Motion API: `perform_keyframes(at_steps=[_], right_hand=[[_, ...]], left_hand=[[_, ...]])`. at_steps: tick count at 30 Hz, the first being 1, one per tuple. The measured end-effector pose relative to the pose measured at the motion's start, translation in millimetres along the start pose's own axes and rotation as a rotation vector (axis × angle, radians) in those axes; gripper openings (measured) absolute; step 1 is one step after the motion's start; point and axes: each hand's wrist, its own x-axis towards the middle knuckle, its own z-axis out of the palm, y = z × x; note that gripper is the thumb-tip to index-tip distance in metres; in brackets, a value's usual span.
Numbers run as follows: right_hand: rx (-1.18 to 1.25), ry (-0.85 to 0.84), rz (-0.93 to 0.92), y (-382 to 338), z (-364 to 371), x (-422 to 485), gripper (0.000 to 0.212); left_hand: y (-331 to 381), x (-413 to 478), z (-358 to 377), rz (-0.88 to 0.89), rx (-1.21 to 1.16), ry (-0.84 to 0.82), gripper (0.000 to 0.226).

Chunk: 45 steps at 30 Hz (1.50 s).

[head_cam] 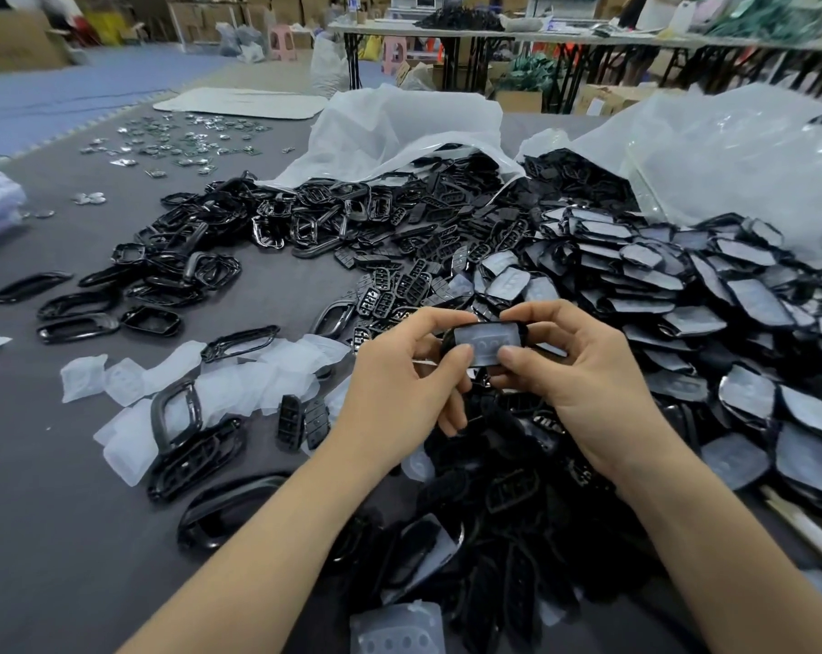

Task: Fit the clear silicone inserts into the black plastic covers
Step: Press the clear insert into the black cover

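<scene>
Grey cloth covers the worktable [55, 474], and behind it, along the top of the frame, stand folding tables, cardboard boxes and pink stools. 2 white plastic bags lie open on the far side, 1 at upper centre [399, 120] and 1 at upper right [739, 153], each spilling black parts toward the near edge.

Just below the centre of the frame, a black plastic cover [448, 342] is held above the table in both hands. It is a glossy, rounded oblong rim, and a clear silicone insert [487, 341] lies inside it, milky and translucent, with a faint row of small rounded bumps across its middle. The left hand [399, 384] pinches the cover's left end, thumb on the insert's face and fingers curled behind. The right hand [583, 370] grasps the right end the same way, thumb tip pressing the insert's lower edge.

Loose inserts [258, 384] lie heaped at lower left, mixed with black frames [187, 257]. Filled covers [730, 323] are stacked in overlapping rows at the right. Small shiny pieces [187, 139] are scattered at upper left.
</scene>
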Motion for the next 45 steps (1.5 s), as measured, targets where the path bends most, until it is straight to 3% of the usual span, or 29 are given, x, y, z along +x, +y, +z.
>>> perform_keyframes(at_steps=[3,9,14,20,23,27,31,36,45], right_hand=[[0.006,0.03,0.037,0,0,0,0.024],[0.245,0.058,0.273,-7,-6,2,0.018],[0.428,0.02,0.433,-13,-8,4,0.014],[0.475,0.0,0.485,-14,-6,3,0.017],[0.377,-0.044,0.434,-13,-8,1,0.016],[0.193,-0.114,0.252,-13,-7,-2,0.008],[0.272,-0.174,0.19,-14,-8,-3,0.018],[0.338,-0.148,0.14,-10,-5,-2,0.014],[0.471,-0.144,0.208,-8,-2,-1,0.013]], left_hand=[[-1,-3,1,0.061,0.109,0.015,0.026],[3,0,-5,0.514,0.59,-0.043,0.032],[4,-2,3,0.439,0.355,0.015,0.016],[7,-3,5,0.443,0.326,0.004,0.021],[7,-3,4,0.401,0.308,0.011,0.019],[10,-4,4,0.162,0.162,0.062,0.024],[13,-3,3,0.003,-0.095,0.077,0.025],[15,-3,5,-0.197,-0.434,0.055,0.017],[13,0,6,-0.352,-0.643,0.047,0.026]])
